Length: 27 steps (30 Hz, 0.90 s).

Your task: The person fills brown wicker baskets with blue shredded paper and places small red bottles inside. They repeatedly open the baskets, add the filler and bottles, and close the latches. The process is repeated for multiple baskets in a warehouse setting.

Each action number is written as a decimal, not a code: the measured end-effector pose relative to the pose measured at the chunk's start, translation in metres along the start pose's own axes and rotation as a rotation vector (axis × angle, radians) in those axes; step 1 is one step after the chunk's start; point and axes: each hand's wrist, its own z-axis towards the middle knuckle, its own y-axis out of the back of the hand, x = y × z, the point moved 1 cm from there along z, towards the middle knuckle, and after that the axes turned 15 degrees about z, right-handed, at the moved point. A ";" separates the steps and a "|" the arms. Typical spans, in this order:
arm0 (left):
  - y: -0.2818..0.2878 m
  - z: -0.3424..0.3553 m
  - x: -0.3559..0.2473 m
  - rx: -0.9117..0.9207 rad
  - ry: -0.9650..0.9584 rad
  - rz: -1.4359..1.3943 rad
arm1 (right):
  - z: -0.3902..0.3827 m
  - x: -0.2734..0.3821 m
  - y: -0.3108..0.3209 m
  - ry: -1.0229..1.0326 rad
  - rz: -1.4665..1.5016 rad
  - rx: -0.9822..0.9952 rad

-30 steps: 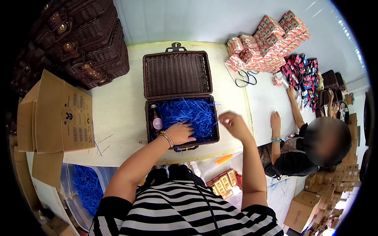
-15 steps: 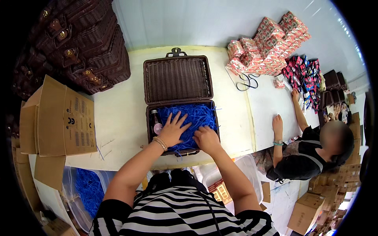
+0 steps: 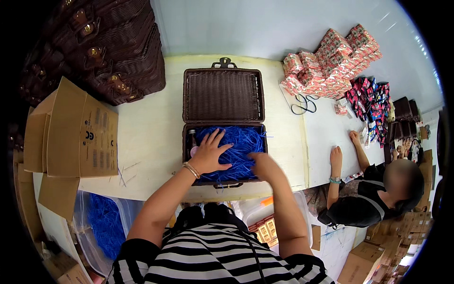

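A dark brown wicker case (image 3: 223, 96) lies with its lid raised on the pale table. Its bottom half is filled with blue shredded paper (image 3: 241, 142). At the left end stands a small dark bottle (image 3: 191, 137) with a pink label, partly covered by my hand. My left hand (image 3: 208, 155) rests open on the shreds, fingers spread, beside the bottle. My right hand (image 3: 267, 166) is at the case's right end, somewhat blurred, with bent fingers closed in the shreds; its fingertips are partly hidden.
Stacked wicker cases (image 3: 127, 61) and an open cardboard box (image 3: 97, 137) stand left. Below are a tub of blue shreds (image 3: 105, 222) and a clear bin (image 3: 302, 213) holding boxes. Red-patterned packs (image 3: 326, 61) and a dark cord (image 3: 303, 105) lie right, near a co-worker (image 3: 364, 194).
My right hand has moved right, from the middle of the shreds to the case's right end. My left hand stays spread on the shreds. The whole view has shifted slightly.
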 end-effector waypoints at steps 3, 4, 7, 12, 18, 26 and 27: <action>0.031 -0.019 0.010 -0.128 -0.023 -0.023 | -0.032 0.008 0.045 0.149 0.145 -0.236; 0.036 -0.027 0.012 -0.140 -0.036 -0.021 | -0.037 0.007 0.051 0.221 0.157 -0.301; 0.031 -0.037 0.002 -0.105 -0.128 -0.023 | -0.044 -0.003 0.043 0.451 0.094 -0.310; -0.011 -0.026 -0.009 -0.005 -0.046 0.203 | -0.043 -0.012 -0.013 0.592 0.132 -0.234; -0.024 -0.020 -0.006 0.017 0.083 0.206 | -0.037 0.033 -0.066 0.761 0.154 -0.075; 0.028 -0.060 0.042 -0.056 0.137 -0.044 | 0.013 0.000 -0.080 0.530 0.452 -0.069; 0.028 -0.069 0.050 -0.101 0.191 -0.075 | 0.020 -0.002 -0.076 0.534 0.414 -0.155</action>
